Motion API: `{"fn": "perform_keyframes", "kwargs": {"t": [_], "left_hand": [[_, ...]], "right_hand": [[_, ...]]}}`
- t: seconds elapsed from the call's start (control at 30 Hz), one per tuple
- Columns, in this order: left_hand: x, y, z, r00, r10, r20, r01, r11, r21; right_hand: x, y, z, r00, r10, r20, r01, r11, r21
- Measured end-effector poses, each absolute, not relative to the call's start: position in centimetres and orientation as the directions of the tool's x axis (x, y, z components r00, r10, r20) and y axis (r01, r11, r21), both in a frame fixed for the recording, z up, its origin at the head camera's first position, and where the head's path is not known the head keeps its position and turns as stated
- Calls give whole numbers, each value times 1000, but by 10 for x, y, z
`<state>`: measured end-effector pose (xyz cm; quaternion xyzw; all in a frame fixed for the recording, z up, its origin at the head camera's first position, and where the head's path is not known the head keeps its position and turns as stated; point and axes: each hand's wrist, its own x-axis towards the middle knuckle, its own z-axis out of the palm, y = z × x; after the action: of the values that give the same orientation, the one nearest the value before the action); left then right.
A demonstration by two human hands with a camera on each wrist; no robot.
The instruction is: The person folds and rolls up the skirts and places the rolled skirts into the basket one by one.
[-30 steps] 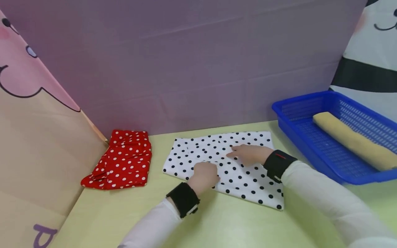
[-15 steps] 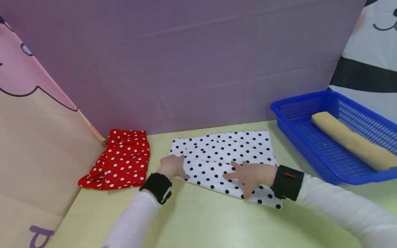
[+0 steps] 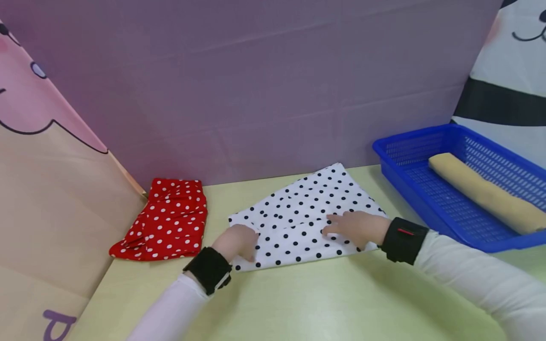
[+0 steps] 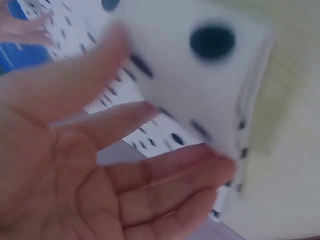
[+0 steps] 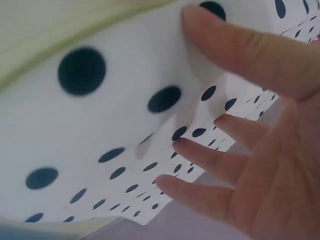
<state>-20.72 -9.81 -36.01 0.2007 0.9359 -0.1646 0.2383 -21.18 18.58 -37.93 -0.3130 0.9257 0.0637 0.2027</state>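
Observation:
A folded white cloth with black dots (image 3: 307,203) lies slanted on the table in front of me. My left hand (image 3: 239,241) holds its near left corner. The left wrist view has the cloth's end (image 4: 200,85) between the thumb and the fingers, slightly blurred. On the right part of the cloth rests my right hand (image 3: 358,227), fingers spread. From the right wrist, the thumb (image 5: 225,40) lies near the cloth's front edge and the other fingertips touch the dotted surface farther in. Both wrists wear black straps.
A folded red cloth with white dots (image 3: 175,218) lies at the left, beside the side panel. A blue plastic basket (image 3: 420,203) stands at the right with a pale yellow cloth roll (image 3: 486,189) in it. Behind the table (image 3: 298,303) hangs a purple backdrop (image 3: 273,94).
The dotted cloth has turned counterclockwise: its left end came nearer, its far right corner moved back. The left hand moved left to that corner; the right hand shifted right and spread its fingers.

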Motion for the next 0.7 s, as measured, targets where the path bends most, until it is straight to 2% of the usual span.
{"fn": "perform_keyframes", "kwargs": {"t": [0.17, 0.3, 0.57, 0.7], "left_hand": [[-191, -90, -358, -789, 327, -520, 483, 853, -196], [-179, -84, -358, -791, 313, -526, 443, 886, -140], [-163, -69, -361, -787, 357, -503, 460, 883, -92], [-160, -64, -363, -765, 420, -487, 510, 858, -61]], "right_hand": [[-216, 194, -383, -736, -569, -367, -637, 765, 91], [-221, 205, -388, -740, -615, -272, -665, 729, 163], [-236, 222, -393, -770, -611, -184, -636, 761, 131], [-241, 226, -393, -775, -619, -129, -632, 755, 175]]}}
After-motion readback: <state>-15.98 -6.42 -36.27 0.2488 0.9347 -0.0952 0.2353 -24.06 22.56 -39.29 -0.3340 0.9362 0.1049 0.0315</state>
